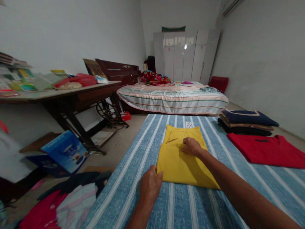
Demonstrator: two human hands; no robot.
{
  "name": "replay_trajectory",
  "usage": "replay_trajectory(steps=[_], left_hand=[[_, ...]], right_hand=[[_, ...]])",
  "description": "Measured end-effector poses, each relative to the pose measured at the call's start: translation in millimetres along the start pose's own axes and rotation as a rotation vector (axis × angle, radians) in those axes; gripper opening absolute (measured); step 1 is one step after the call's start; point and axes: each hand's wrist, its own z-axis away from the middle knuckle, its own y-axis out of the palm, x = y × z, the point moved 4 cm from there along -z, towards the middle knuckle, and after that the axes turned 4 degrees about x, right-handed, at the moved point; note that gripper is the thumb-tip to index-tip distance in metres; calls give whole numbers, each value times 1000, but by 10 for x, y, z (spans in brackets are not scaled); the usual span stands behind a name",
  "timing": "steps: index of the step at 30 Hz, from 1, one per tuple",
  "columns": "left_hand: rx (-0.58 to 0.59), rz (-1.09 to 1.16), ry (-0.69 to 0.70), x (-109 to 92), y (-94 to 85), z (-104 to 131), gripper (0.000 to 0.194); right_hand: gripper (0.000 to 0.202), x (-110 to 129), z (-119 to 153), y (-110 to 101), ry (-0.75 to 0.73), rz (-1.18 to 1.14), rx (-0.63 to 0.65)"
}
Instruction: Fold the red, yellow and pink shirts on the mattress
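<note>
A yellow shirt (183, 163), partly folded, lies on the blue-and-white striped cloth in front of me. Its near part is turned over onto the far part, and a small dark slit or mark shows by the fold's edge. My left hand (150, 183) pinches the shirt's left edge close to the near corner, thumb on top. On the upper layer, my right hand (191, 146) has its fingers curled at the folded edge, gripping the fabric; the fingertips are partly hidden. The right forearm crosses over the shirt's right side.
To the right lie a folded red shirt (269, 151) and a stack of dark folded clothes (247, 121). Striped cloth (128, 178) covers the surface under them. A heap of clothes (76, 203) and a blue box (68, 152) sit lower left. Beyond are a sewing table (95, 87) and a bed (176, 98).
</note>
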Motion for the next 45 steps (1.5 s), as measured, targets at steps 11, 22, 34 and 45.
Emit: replay_trajectory(steps=[11, 22, 34, 45], left_hand=[[-153, -119, 440, -400, -259, -677, 54], [-12, -322, 760, -810, -129, -986, 20], [-54, -443, 888, -785, -375, -313, 22], [-82, -295, 1196, -105, -3, 1554, 21]], right_hand=[[18, 267, 541, 121, -389, 181, -172], [18, -23, 396, 27, -372, 166, -85], [11, 100, 1065, -92, -487, 285, -108], [10, 412, 2953, 513, -603, 102, -335]])
